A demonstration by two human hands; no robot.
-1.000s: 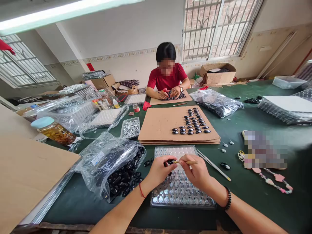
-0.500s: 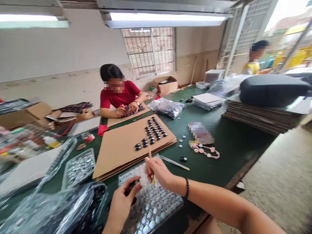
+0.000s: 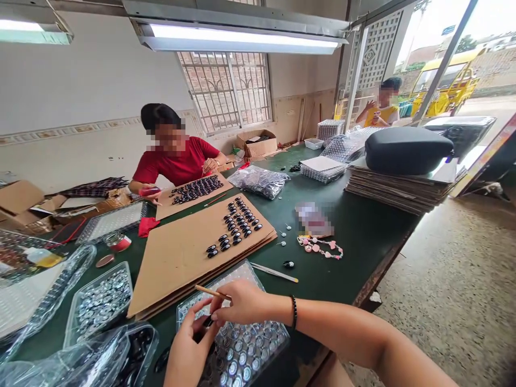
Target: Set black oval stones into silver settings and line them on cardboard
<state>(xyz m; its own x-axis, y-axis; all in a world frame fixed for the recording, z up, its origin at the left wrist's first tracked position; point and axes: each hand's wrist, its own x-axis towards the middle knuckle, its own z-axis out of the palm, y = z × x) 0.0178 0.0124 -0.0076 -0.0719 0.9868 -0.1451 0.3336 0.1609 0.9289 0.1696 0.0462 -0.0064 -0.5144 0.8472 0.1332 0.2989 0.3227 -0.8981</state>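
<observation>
My left hand (image 3: 188, 344) is closed round a small black piece (image 3: 208, 321), pinched between thumb and fingers. My right hand (image 3: 242, 303) grips a thin wooden stick (image 3: 207, 291), which slants to the left, and its fingertips meet the black piece. Beneath both hands lies a clear plastic tray (image 3: 269, 352) with many round silvery pieces in it. Just beyond, glossy black pieces with pale centres (image 3: 244, 217) stand in rows on a stack of cardboard sheets (image 3: 169, 252). A white pair of tweezers (image 3: 274, 272) and a loose black piece (image 3: 288, 264) lie to the right.
On the left are a tub of silvery discs (image 3: 102, 303) and a plastic-wrapped container of black pieces (image 3: 137, 349). Across the table a person in red (image 3: 181, 156) works at another cardboard sheet (image 3: 165, 209). A phone (image 3: 313, 219), a beaded strap (image 3: 320, 247) and a black case (image 3: 407, 150) lie rightward.
My right hand has come down and left to the black piece, and the stick has swung from upright to slanting left. The view has turned right. The co-worker's hands have moved apart.
</observation>
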